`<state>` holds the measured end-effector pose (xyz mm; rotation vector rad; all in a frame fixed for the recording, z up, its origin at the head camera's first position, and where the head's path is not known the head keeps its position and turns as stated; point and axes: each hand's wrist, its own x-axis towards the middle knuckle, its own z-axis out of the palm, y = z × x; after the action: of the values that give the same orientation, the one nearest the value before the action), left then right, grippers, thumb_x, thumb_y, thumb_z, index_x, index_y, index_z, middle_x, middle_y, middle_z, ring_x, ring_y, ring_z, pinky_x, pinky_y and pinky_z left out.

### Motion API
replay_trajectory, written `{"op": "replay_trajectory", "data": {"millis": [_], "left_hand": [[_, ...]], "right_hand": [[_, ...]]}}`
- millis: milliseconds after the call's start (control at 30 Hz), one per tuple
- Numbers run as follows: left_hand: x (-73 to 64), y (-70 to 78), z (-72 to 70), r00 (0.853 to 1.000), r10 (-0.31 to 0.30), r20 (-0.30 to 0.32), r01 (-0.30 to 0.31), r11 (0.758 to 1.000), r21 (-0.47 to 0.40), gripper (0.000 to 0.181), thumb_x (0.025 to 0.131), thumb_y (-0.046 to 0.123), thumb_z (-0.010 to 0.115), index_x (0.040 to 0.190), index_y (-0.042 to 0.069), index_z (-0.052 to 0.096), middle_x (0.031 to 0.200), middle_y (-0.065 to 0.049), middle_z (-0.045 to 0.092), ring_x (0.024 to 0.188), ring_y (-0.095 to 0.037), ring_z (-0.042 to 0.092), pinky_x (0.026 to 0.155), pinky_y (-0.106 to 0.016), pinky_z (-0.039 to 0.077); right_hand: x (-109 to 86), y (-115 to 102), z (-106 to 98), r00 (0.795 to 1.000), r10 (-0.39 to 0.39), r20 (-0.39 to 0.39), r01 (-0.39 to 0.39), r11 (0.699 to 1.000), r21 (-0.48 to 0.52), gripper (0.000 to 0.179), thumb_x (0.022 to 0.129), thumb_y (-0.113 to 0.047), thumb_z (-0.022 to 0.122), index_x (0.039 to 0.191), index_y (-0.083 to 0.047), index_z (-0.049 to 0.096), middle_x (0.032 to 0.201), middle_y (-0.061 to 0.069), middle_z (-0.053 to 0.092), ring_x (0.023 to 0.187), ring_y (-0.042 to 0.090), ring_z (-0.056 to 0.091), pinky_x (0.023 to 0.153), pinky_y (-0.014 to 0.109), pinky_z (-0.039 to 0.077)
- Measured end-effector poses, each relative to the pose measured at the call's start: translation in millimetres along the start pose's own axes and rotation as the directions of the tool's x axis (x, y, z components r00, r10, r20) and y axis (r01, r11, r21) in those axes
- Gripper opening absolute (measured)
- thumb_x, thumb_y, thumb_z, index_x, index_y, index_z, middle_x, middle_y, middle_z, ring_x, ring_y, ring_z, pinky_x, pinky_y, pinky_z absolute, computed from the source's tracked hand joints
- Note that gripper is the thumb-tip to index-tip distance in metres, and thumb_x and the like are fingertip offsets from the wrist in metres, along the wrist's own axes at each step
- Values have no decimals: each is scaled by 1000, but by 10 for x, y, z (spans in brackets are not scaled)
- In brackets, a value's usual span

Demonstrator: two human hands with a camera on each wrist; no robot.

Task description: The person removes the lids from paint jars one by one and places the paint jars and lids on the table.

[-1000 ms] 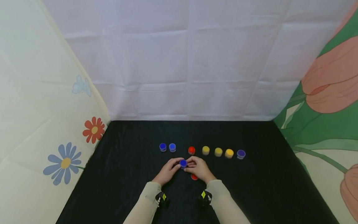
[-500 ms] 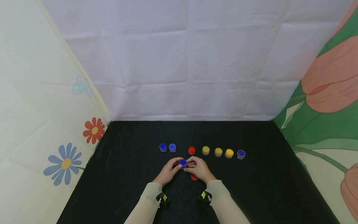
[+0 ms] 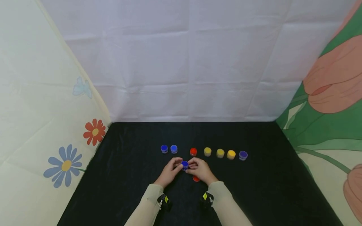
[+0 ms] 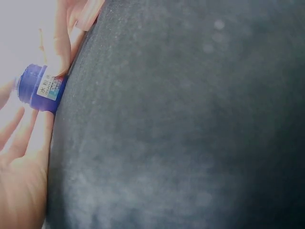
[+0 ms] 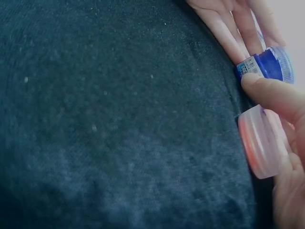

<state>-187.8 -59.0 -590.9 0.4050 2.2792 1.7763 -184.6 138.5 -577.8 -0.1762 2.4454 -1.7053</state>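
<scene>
A small blue paint jar (image 3: 184,165) with a printed label stands between the two hands at the middle of the black cloth. In the head view my left hand (image 3: 170,171) holds it from the left with thumb and fingers. From the right, my right hand (image 3: 202,171) pinches it, and the right wrist view shows the thumb (image 5: 267,88) pressed on the label. The jar (image 4: 43,88) has its ribbed cap on the upper side. Under the right hand sits a red-topped round piece with a clear rim (image 5: 259,142), partly covered in the head view.
Behind the hands a row runs across the cloth: two blue jars (image 3: 164,149), a red jar (image 3: 193,152), three yellow jars (image 3: 220,153) and a purple-blue jar (image 3: 243,155). White sheeting (image 3: 186,78) rises at the back; flower-printed cloth (image 3: 66,164) flanks the table.
My left fingers have shifted slightly at the blue jar, and its side shows a little more. The right hand and the row of jars stay as they were.
</scene>
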Motion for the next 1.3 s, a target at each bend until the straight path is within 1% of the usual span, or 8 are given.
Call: {"op": "replay_trajectory", "data": {"millis": [167,300,367,433,533,933,1133,1300], "left_hand": [[8,84,13,997,57,-57,-56,998,30,30,105,17,57,131,2,59,128,-15,60,116,-30,61,99,-42,49],[-32,388,-12,990,135,-35,-129,984,124,19,102,5,60,118,-4,64,118,-16,59,111,-33,61,97,-44,52],[-10,419,-40,987,159,-3,-157,975,157,15,100,4,62,113,-1,68,118,-14,60,110,-31,61,95,-43,53],[15,405,-66,984,175,26,-177,968,176,12,99,6,65,109,2,70,118,-12,61,109,-28,61,94,-39,54],[89,235,-81,982,177,61,-186,960,211,12,98,11,68,108,6,71,119,-10,62,109,-26,62,94,-34,54],[102,308,-79,974,192,121,-221,926,306,12,94,4,71,106,3,71,115,-12,67,105,-27,67,92,-34,55],[97,311,-69,973,200,114,-226,925,306,9,95,5,71,104,5,70,109,-9,69,103,-24,69,92,-35,55],[76,279,-50,979,194,67,-205,937,282,7,95,7,71,102,7,70,108,-7,69,103,-24,67,91,-35,56]], "right_hand": [[4,1,2,1000,6,-1,-6,1000,-3,29,80,0,83,104,0,67,105,11,69,98,27,70,87,39,58],[7,-12,-1,1000,14,0,-14,1000,-3,30,80,0,83,106,0,67,106,10,69,98,26,70,88,39,57],[9,-11,1,1000,16,2,-16,1000,0,31,81,-1,83,107,-1,67,107,10,69,99,26,70,88,39,57],[7,-9,2,1000,12,8,-12,1000,10,31,81,-2,83,108,-1,66,107,10,69,99,26,70,88,39,57],[3,6,7,1000,0,16,0,1000,25,31,82,-2,83,108,0,66,106,10,69,99,26,70,87,38,57],[15,40,7,1000,-20,6,20,1000,23,32,81,-2,83,109,0,67,109,11,67,100,27,69,87,36,57],[4,25,26,999,-42,-7,42,999,-10,34,80,-4,85,110,0,70,110,11,64,100,27,68,87,36,57],[3,8,38,998,-55,-19,55,998,-18,32,80,-3,85,108,0,70,107,11,64,99,27,68,86,35,57]]}}
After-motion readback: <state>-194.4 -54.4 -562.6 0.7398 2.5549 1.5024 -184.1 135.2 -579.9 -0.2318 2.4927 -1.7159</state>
